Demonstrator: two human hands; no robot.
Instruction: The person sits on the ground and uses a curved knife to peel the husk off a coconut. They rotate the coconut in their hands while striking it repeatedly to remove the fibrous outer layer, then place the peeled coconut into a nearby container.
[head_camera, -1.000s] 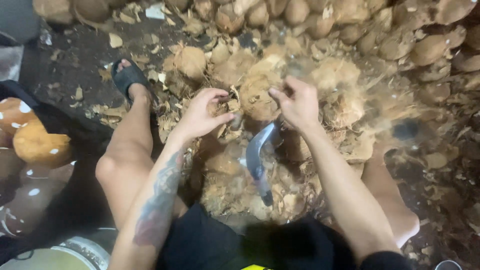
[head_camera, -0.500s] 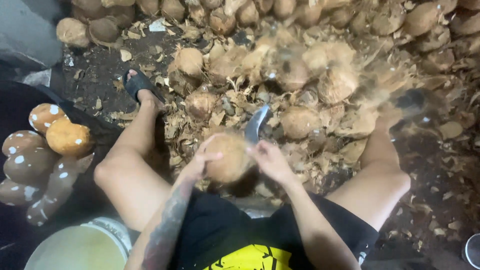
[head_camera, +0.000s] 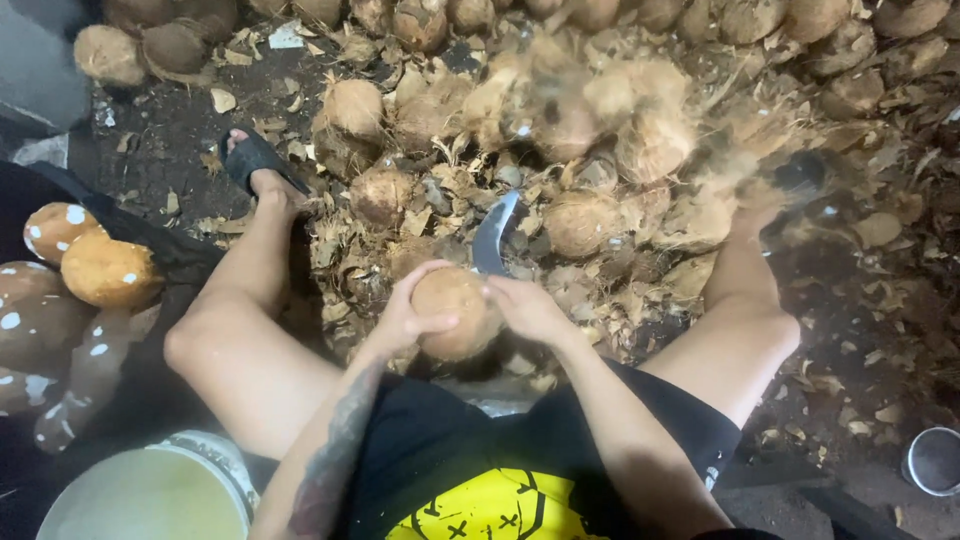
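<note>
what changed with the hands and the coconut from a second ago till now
Both hands drew back from the husk pile toward the body. The left hand and right hand now hold a husked coconut against the upright curved blade. The blade, the coconut heap and the legs stayed put.

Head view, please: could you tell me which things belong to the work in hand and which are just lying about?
In hand:
- left hand and right hand, both gripping the husked coconut
- curved blade standing just beyond it

Lying about:
- pile of unhusked coconuts
- husk scraps
- peeled coconuts at the left
- white bucket
- metal cup
</note>
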